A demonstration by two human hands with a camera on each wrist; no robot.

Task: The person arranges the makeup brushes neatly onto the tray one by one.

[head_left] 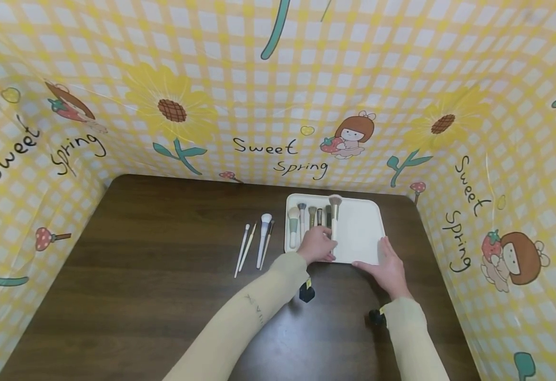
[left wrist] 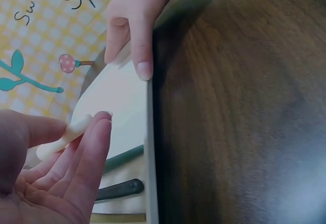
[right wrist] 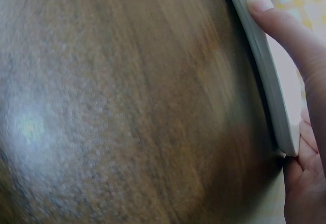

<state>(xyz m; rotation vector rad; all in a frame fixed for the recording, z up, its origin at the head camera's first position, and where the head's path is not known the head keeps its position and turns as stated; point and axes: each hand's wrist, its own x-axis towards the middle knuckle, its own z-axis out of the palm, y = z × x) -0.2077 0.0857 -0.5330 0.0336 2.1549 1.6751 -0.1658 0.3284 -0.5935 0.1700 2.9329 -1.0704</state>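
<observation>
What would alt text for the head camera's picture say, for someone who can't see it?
A person's left hand pinches a makeup brush over a white tray holding other brushes, while the right hand touches the tray's near right corner. Four more brushes lie left of the tray on a dark wooden table, before a yellow checked backdrop.

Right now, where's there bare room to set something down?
Free: the right part of the white tray, between the held brush and right hand; the table left of the four loose brushes. Crowded: the tray's left part, where other brushes lie side by side near the left hand.
</observation>
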